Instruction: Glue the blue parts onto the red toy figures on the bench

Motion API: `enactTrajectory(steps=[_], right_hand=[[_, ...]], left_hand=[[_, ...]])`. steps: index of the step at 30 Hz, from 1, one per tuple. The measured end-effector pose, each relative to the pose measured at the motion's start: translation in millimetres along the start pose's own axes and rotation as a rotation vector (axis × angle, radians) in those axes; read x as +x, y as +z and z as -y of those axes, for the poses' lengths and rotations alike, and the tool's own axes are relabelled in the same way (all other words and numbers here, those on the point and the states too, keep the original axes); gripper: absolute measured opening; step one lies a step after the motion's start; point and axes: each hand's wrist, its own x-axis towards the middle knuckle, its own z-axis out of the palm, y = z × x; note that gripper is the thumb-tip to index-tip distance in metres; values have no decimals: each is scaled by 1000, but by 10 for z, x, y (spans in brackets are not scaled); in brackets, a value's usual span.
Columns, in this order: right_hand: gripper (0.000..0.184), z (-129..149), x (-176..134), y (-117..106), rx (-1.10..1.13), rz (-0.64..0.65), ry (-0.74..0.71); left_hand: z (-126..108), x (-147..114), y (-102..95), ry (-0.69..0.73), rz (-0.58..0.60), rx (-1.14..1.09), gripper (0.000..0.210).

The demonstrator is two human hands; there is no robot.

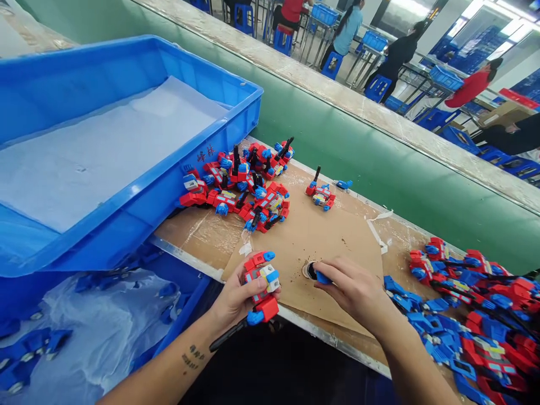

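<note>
Toy robot: a red and blue toy robot [262,287] with a pale yellow-white block at its chest, red limbs tipped with blue pieces, lying tilted at the near edge of the cardboard sheet [329,236].
Left hand: the left hand [236,298] is closed around the toy robot, fingers wrapped behind it, thumb at its side.
Small part: a small blue part [323,277] held just beside a round hole [309,270] in the cardboard.
Right hand: the right hand [352,289] pinches the blue part between fingertips and thumb.
Far pile: a heap of finished toys [242,185] lies beside the blue crate [126,140]; one lone toy [321,194] sits apart from it.
Right pile: loose red and blue pieces [468,315] spread to the right of the hands.
Beyond: a green belt [379,152], with seated people behind it.
</note>
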Motion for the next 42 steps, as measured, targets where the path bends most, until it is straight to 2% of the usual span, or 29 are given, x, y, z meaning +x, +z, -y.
enactTrajectory(steps=[2,10,12,15,16,18,21,25,28,31,34,36,39,42], right_hand=[[21,-54,23,37,45,-2,17],[23,-299,-84,148,342,-210,308],[27,-216,-158,208,509,-405,407],[32,95,-235,336,790,-764,531],[33,225,-239,385,867,-845,549],[35,470,-215,482,978,-925,548],[31,694,-144,598,1074,-890,483],[25,733,-124,636,1125,-759,433],[28,724,-176,555,942,-705,394],[37,708,-241,437,711,-610,291],[40,640,-279,385,646,-552,208],[37,587,-276,406,673,-572,186],[28,560,-231,480,742,-559,244],[38,585,-160,590,808,-554,268]], left_hand=[[-14,-13,10,-19,3,5,62],[-28,-10,45,-48,21,-10,61],[-12,17,54,-32,18,-18,59],[49,67,83,-40,53,-41,58],[75,81,101,-54,77,-48,59],[125,95,152,-88,120,-56,59],[171,78,252,-134,120,-62,59],[188,21,366,-147,114,-49,59],[187,-19,407,-116,110,-19,56],[159,-54,433,-34,96,52,50],[123,-77,484,19,78,144,45],[141,-90,529,-35,81,118,43],[299,-129,506,-214,48,-66,37],[561,-136,198,-353,-60,-263,32]])
